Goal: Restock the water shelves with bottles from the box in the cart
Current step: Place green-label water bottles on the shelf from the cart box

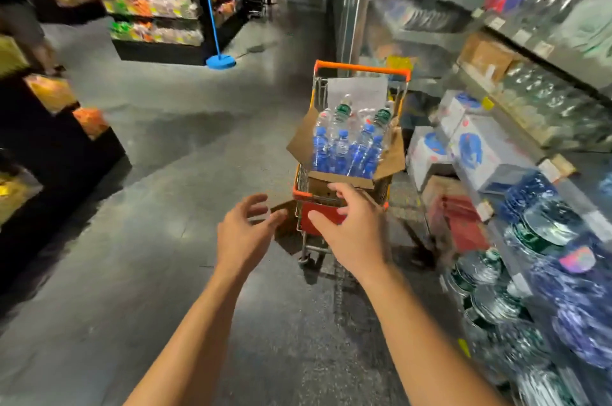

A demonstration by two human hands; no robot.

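The right hand (356, 233) reaches forward with fingers spread and relaxed, holding nothing; its fingertips appear to overlap the near edge of the cardboard box (337, 178), though whether they touch it cannot be told. The left hand (246, 231) is likewise empty, fingers loosely splayed, off to the left of the cart (309, 203) and beside a box flap hanging there.

The box sits in the small orange-framed cart, flaps folded open, directly beyond the right hand and a little to the far right of the left. Inside, the water bottles (347, 144) stand roughly upright, caps up, some tipped slightly; blue-labelled ones are nearer, green-labelled ones farther back. The right hand is the nearer of the two, and the blue row lies just past its fingers, so a reach over the near wall and a grasp from above looks likely.

The water shelves (530, 220) run along the right, partly stocked, close beside the cart.
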